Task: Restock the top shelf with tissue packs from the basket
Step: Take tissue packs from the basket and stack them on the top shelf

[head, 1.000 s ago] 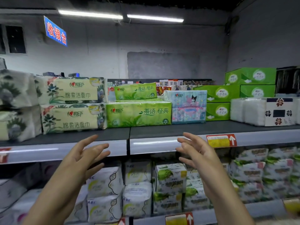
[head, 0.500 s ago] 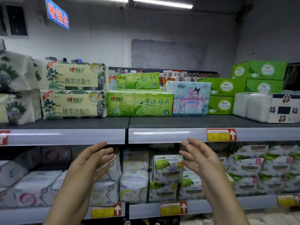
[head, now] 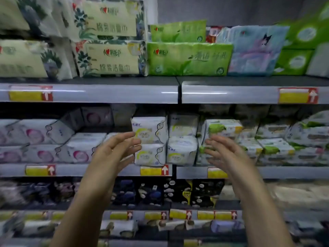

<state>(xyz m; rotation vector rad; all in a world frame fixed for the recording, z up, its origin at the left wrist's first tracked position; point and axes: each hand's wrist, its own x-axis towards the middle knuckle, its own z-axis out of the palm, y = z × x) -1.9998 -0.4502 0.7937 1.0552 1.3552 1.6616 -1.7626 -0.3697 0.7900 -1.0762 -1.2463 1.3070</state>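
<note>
Tissue packs [head: 188,58] line the top shelf [head: 110,93] across the upper frame.
Left hand [head: 114,150] and right hand [head: 226,152] hover mid-frame, empty, fingers loosely spread, palms facing each other.

Bright green tissue pack [head: 189,58] beside cream floral-printed pack [head: 110,58].

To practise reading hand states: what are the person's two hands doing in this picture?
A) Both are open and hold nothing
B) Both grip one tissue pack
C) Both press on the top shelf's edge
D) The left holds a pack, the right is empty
A: the left hand and right hand show relaxed, spread fingers with nothing in them, raised below the top shelf.
</note>
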